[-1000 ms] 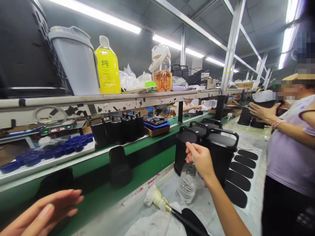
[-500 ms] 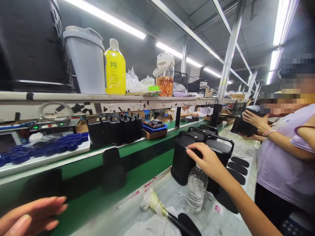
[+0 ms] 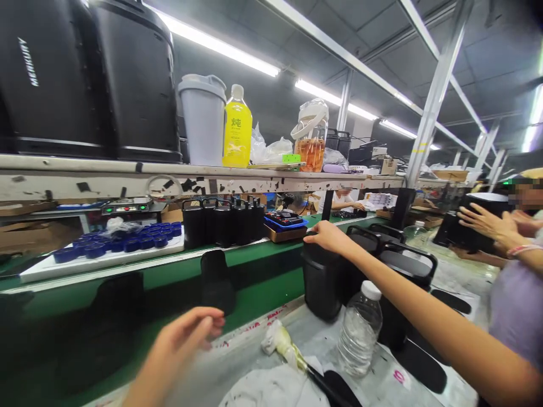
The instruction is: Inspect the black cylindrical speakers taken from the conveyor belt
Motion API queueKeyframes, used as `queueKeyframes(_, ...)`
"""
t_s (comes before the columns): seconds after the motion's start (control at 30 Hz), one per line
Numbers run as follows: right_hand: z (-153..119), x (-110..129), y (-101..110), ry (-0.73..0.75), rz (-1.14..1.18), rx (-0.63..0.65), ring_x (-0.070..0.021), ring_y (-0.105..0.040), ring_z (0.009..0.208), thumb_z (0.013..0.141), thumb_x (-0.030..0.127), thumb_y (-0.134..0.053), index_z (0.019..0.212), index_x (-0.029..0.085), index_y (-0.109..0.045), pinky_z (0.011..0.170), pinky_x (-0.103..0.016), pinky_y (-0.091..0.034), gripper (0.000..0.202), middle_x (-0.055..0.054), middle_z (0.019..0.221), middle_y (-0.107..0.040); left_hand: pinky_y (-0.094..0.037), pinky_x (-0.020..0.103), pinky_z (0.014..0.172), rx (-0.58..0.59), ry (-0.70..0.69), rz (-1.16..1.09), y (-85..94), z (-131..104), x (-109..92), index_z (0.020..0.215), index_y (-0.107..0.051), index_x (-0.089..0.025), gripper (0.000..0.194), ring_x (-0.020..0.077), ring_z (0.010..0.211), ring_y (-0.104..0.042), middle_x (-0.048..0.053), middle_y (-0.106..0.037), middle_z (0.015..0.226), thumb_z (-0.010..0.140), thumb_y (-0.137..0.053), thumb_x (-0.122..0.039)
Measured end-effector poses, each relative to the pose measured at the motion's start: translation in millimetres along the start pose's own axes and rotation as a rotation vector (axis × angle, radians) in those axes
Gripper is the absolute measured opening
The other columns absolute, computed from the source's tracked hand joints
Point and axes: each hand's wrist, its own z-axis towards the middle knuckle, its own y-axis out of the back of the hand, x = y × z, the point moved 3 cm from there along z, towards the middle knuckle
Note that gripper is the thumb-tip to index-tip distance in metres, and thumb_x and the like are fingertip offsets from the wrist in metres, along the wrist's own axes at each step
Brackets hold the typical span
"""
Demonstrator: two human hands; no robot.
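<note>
- Head view: right hand (image 3: 330,237) reached across the near right part of the scene to the top of the nearest black case (image 3: 324,285).
- Right grip: fingers bent over the top of that case, about where a handle would be; the hand hid the contact, so could not tell whether it had closed on anything.
- Nearest black case stood on the near table (image 3: 318,342), beside the green belt (image 3: 258,291); other black cases (image 3: 409,265), handles up, stood close behind and to its right.
- Left hand (image 3: 190,336), somewhat blurred, hung at near left, in front of the belt; grip open and holding nothing, fingers loosely curved, well apart from the right hand.
- Clear bottle (image 3: 360,339), white cap on, upright on the table below the right forearm, just right of the nearest case.
- Dark-handled tool (image 3: 316,376), its far end wrapped in pale material, lay left of the bottle; white cloth (image 3: 269,390) beside it at the near edge.
- Black oval pieces (image 3: 422,364) lay flat at near right, partly hidden by the forearm.
- Far side of the belt, left to right: blue round parts (image 3: 131,243) on a white tray (image 3: 40,272), row of black cases (image 3: 223,223), blue tray (image 3: 292,219) on a cardboard box.
- Far right: co-worker's hands (image 3: 492,226) on another black case (image 3: 475,242).
</note>
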Motion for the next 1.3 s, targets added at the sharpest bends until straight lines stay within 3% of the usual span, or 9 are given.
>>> queueKeyframes(0.2, -54, 72, 20, 0.174, -0.003, -0.073, -0.0250, -0.065, 0.078, 0.076, 0.035, -0.070, 0.076, 0.020, -0.073, 0.072, -0.034, -0.044, 0.015, -0.008, 0.083, -0.074, -0.051, 0.041, 0.083, 0.430, 0.190, 0.131, -57.7, -1, 80, 0.107, -0.074, -0.018, 0.075, 0.0317, 0.094, -0.068, 0.015, -0.073, 0.105, 0.072, -0.058, -0.082)
queueKeyframes(0.3, -82, 68, 29, 0.073, 0.333, -0.188, -0.0170, -0.058, 0.059, 0.069, 0.053, -0.072, 0.083, 0.020, -0.073, 0.054, -0.028, -0.041, 0.036, -0.004, 0.072, -0.069, -0.048, 0.050, 0.095, 0.533, 0.157, -0.310, -69.8, -3, 90, 0.123, -0.067, -0.027, 0.096, 0.0378, 0.117, -0.060, 0.015, -0.067, 0.125, 0.054, -0.061, -0.092)
queueKeyframes(0.4, -102, 48, 11, -0.182, 0.692, -0.138, -0.0062, -0.034, 0.038, 0.057, 0.063, -0.080, 0.084, 0.019, -0.068, 0.035, -0.019, -0.019, 0.053, 0.004, 0.055, -0.052, -0.050, 0.052, 0.098, 0.271, -0.106, -0.805, -57.1, -3, 61, 0.112, -0.072, -0.039, 0.078, 0.0381, 0.131, -0.050, 0.004, -0.068, 0.126, 0.050, -0.069, -0.087)
queueKeyframes(0.53, -117, 36, -22, -0.334, 0.925, -0.129, -0.0024, -0.022, 0.033, 0.049, 0.061, -0.085, 0.068, 0.019, -0.060, 0.029, -0.016, -0.011, 0.053, 0.008, 0.049, -0.040, -0.055, 0.052, 0.093, -0.036, -0.217, -0.821, -18.0, -11, 13, 0.099, -0.078, -0.033, 0.076, 0.0415, 0.114, -0.062, 0.004, -0.074, 0.113, 0.043, -0.075, -0.085)
queueKeyframes(0.73, -122, 24, -40, -0.548, 1.032, -0.201, -0.0034, -0.036, 0.037, 0.029, 0.052, -0.093, 0.072, 0.018, -0.068, 0.029, -0.013, -0.023, 0.061, 0.002, 0.053, -0.054, -0.063, 0.045, 0.061, 0.106, 0.162, -0.797, 46.0, -8, -4, 0.100, -0.077, -0.014, 0.087, 0.0328, 0.074, -0.072, 0.016, -0.076, 0.092, 0.064, -0.056, -0.090)
queueKeyframes(0.87, -120, 25, -46, -0.431, 1.020, -0.173, -0.0004, -0.027, 0.039, 0.036, 0.051, -0.094, 0.084, 0.016, -0.073, 0.034, -0.012, -0.015, 0.063, 0.005, 0.051, -0.046, -0.063, 0.048, 0.057, 0.219, 0.415, -0.765, 49.2, 2, 12, 0.108, -0.074, -0.011, 0.102, 0.0356, 0.079, -0.073, 0.020, -0.075, 0.097, 0.065, -0.040, -0.096)
queueKeyframes(0.97, -121, 29, -56, -0.297, 0.977, -0.139, -0.0034, -0.028, 0.043, 0.050, 0.056, -0.090, 0.083, 0.016, -0.073, 0.039, -0.016, -0.013, 0.054, 0.005, 0.051, -0.042, -0.062, 0.048, 0.054, 0.032, 0.543, -0.722, 40.2, 7, 23, 0.101, -0.075, -0.012, 0.089, 0.0335, 0.068, -0.072, 0.016, -0.075, 0.082, 0.076, -0.038, -0.089)
queueKeyframes(1.13, -126, 22, -72, -0.122, 0.862, -0.226, -0.0091, -0.028, 0.049, 0.074, 0.064, -0.070, 0.057, 0.018, -0.058, 0.044, -0.026, -0.017, 0.050, 0.003, 0.053, -0.036, -0.059, 0.033, 0.054, -0.377, 0.293, -0.673, 49.5, 4, 17, 0.083, -0.075, -0.016, 0.029, 0.0245, 0.061, -0.070, 0.006, -0.074, 0.068, 0.074, -0.069, -0.043)
queueKeyframes(1.3, -131, 29, -77, -0.035, 0.911, -0.259, -0.0143, -0.030, 0.051, 0.084, 0.054, -0.049, 0.048, 0.022, -0.041, 0.049, -0.033, -0.020, 0.049, 0.001, 0.050, -0.034, -0.063, 0.044, 0.075, -0.500, 0.096, -0.616, 60.1, -10, 1, 0.080, -0.076, -0.016, 0.037, 0.0376, 0.088, -0.072, 0.007, -0.077, 0.076, 0.058, -0.077, -0.045)
